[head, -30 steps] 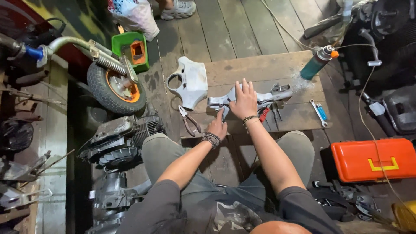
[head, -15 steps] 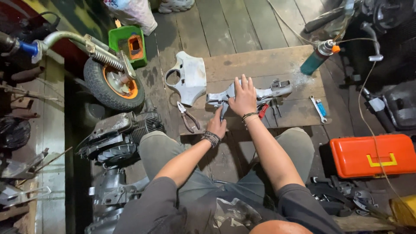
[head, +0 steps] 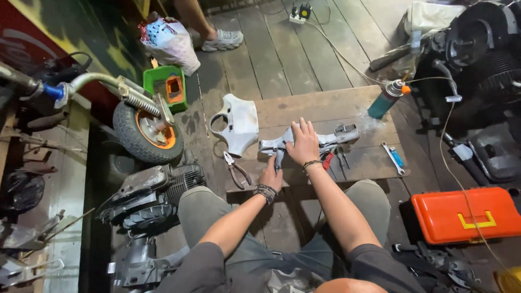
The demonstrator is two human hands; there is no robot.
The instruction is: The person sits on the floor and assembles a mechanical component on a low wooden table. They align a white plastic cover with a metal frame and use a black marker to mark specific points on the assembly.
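Workshop planks carry a board as surface; near its front edge the grey metal bracket lies as before, right hand still flat on it, left hand gripping its lower stub (pliers beside).

Dim, cluttered workshop, worn plank floor

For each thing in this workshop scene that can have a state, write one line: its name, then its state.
right hand: flat, pressing on the metal part
left hand: gripping the part's lower end
grey metal part: lying on the board
pliers: handles spread, lying loose
orange toolbox: lid shut
gas torch: upright, no flame visible
small wheel: on its side
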